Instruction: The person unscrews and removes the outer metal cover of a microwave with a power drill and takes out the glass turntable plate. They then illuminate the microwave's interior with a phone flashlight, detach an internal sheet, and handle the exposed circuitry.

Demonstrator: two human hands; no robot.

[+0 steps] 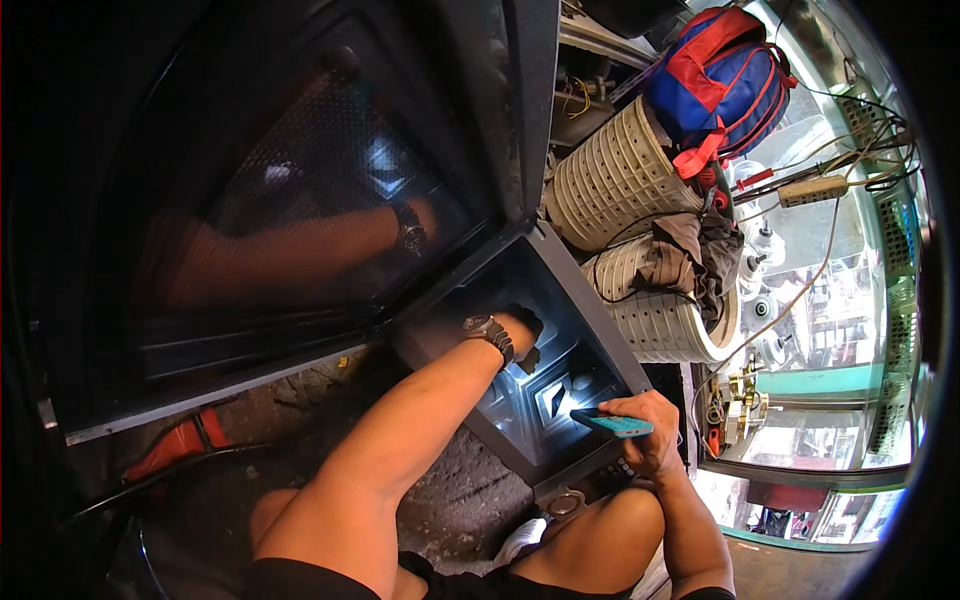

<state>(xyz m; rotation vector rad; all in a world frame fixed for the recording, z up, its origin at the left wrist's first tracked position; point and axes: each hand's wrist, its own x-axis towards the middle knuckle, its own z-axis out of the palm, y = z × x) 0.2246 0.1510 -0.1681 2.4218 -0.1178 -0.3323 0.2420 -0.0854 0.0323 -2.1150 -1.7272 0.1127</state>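
Observation:
A dark microwave oven [592,312] sits low in front of me with its cavity facing up toward me. Its wide black door [300,170] with a mesh window is swung out to the left and mirrors my forearm. My left hand [518,328], a dark watch on its wrist, reaches into the cavity; its fingers are lost in shadow, so any hold is hidden. At the cavity's near right edge, my right hand [655,425] is closed around a teal-backed phone [618,424]. The phone's light shines on the stepped inner wall.
Two perforated off-white tubs [612,180] lie beyond the oven at the right. A blue and red backpack [715,90] rests on one, and dark cloth [682,252] hangs at the other. Cables run from a power strip [812,191]. A red object [178,442] lies at the lower left.

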